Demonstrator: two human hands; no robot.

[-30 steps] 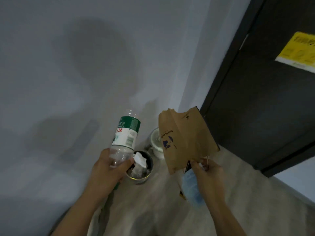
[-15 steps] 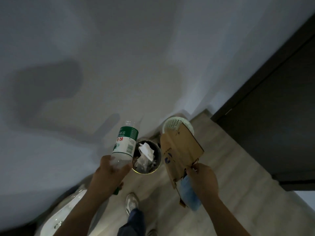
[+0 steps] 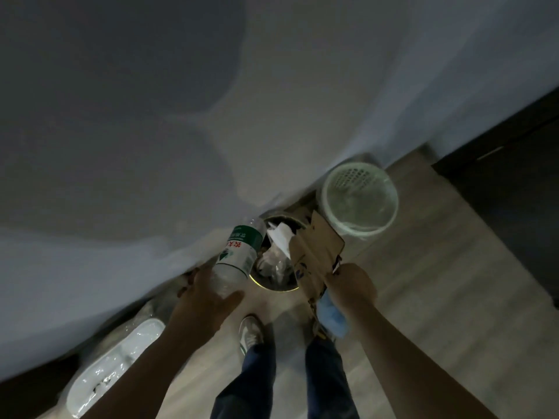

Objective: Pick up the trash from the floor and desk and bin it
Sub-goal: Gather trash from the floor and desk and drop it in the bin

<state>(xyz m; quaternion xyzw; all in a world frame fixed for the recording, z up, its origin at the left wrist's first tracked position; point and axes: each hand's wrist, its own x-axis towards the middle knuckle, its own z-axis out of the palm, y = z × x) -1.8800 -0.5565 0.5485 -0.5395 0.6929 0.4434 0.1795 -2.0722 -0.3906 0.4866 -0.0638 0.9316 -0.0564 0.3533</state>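
At the bin (image 3: 272, 288) rim, left grip (image 3: 208, 300) clamps bottle (image 3: 239, 252), right grip (image 3: 352, 285) pinches paper bag (image 3: 317, 249).

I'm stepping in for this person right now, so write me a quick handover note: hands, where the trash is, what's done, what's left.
Left hand: grips the plastic bottle, neck at the dark bin's left rim.
Right hand: holds the brown paper bag and a blue item at the bin's right edge.
Done: the bin already holds white paper and other scraps.
Left: drop bottle, bag and blue item in.
A white basket stands beside the bin.
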